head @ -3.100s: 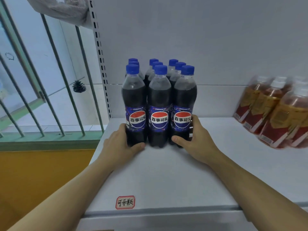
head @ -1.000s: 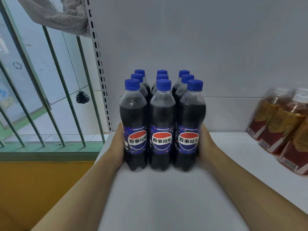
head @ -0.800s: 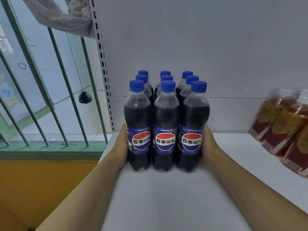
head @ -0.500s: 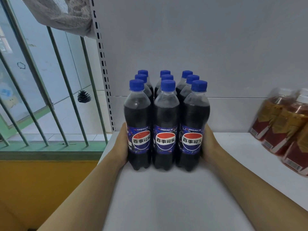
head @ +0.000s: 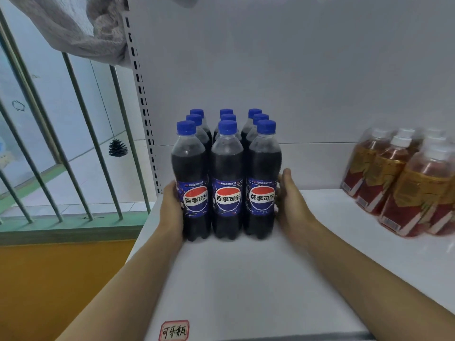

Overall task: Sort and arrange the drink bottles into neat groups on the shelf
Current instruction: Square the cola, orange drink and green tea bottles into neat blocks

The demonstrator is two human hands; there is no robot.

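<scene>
Left hand: the left hand (head: 172,212) is laid flat against the left side of the cola bottles (head: 227,178), fingers extended along the front-left bottle; nothing is curled round.
Right hand: the right hand (head: 291,205) is held with straight fingers just beside the right side of the cola bottles; whether the palm is touching the plastic cannot be told.
Cola bottles: 9 are stood upright in a block of 3 rows of 3, pressed close together. Clear, smooth plastic is seen, rounded at the shoulders and waisted below the label.
Contents: a near-black liquid is held in each cola bottle, up to the shoulder, with a clear gap beneath the ribbed blue caps (head: 227,126).
Labels: glossy blue wraps with a red, white and blue roundel are turned to the front.
Shelf: the cola bottles are stood on a smooth white shelf (head: 246,279), towards its left end and near the white back panel.
Tag: a red-edged handwritten tag (head: 174,330) is stuck on the shelf, in front of the cola bottles.
Tea bottles: clear bottles of amber liquid (head: 403,180), white-capped with red and gold labels, are grouped well to the right of the cola bottles.
Railing: pale green bars (head: 73,134) are seen left of the cola bottles, beyond the shelf.
</scene>
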